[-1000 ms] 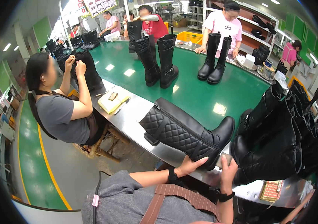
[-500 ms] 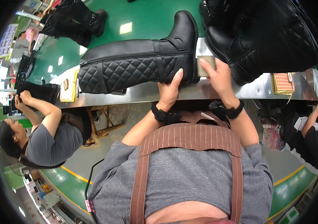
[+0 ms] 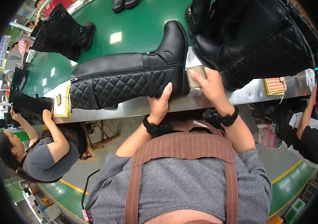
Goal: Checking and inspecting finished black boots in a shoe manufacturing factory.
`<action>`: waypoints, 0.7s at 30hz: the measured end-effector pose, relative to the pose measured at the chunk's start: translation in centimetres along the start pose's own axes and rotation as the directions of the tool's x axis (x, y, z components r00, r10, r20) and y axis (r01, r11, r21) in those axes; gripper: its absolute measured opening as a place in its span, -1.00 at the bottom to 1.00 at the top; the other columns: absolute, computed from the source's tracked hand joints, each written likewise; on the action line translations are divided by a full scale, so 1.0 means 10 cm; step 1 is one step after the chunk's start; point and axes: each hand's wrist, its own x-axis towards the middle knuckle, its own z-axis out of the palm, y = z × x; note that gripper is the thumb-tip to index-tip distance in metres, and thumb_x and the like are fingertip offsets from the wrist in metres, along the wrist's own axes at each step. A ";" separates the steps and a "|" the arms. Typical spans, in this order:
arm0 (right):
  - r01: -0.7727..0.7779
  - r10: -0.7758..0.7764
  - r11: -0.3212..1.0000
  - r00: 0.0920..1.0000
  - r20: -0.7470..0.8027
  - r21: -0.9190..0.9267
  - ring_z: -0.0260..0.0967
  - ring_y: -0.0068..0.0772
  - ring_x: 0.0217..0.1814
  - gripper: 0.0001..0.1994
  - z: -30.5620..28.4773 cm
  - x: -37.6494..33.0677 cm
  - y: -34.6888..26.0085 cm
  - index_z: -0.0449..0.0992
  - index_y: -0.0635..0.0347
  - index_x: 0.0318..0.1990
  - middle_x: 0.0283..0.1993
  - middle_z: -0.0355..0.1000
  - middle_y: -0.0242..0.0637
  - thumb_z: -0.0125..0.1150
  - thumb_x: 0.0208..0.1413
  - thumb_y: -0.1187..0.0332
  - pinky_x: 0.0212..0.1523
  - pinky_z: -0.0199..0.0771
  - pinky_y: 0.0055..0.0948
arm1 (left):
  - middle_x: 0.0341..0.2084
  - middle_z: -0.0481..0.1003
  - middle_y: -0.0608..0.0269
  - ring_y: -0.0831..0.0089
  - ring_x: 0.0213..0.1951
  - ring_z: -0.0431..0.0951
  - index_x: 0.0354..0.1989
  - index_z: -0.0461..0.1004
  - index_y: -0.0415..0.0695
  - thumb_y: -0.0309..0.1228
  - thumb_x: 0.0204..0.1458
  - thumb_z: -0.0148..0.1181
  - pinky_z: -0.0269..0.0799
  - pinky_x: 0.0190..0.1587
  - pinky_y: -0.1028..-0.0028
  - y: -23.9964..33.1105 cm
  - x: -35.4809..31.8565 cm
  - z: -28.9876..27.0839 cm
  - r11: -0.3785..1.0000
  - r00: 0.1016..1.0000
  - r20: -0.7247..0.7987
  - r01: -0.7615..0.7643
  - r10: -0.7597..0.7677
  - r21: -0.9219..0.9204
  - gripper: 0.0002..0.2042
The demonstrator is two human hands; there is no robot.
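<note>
A tall black quilted boot lies on its side across the metal table edge, its toe away from me and its sole facing right. My left hand grips it near the heel, with the thumb on top and the other fingers hidden beneath. A greyish-tan block, sponge-like in look, is held in my right hand against the edge of the boot's sole. Just right of that hand, another black quilted boot leans over the table, its toe close to the block.
The green work surface holds more black boots at the far left. A yellow-edged pad of paper lies left; a red-patterned stack lies right. Co-workers sit at the left and right, handling boots.
The whole scene sits lower and slightly left in the picture. My left hand stays on the boot and my right hand still presses the block to the sole. The left co-worker's hands have moved apart.
</note>
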 end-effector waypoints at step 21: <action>-0.135 -0.045 0.838 0.948 -0.314 -0.528 0.37 -0.02 -0.24 -0.68 -1.72 -0.42 0.83 0.43 0.37 -0.20 -0.30 0.42 -0.01 0.15 0.21 0.20 -0.15 0.39 -0.25 | 0.03 0.44 0.19 0.34 0.02 0.48 0.14 0.35 -0.20 -0.51 0.13 0.18 0.43 0.13 0.30 -0.07 0.04 -0.01 0.977 0.984 -0.088 0.139 -0.154 -0.161 -0.62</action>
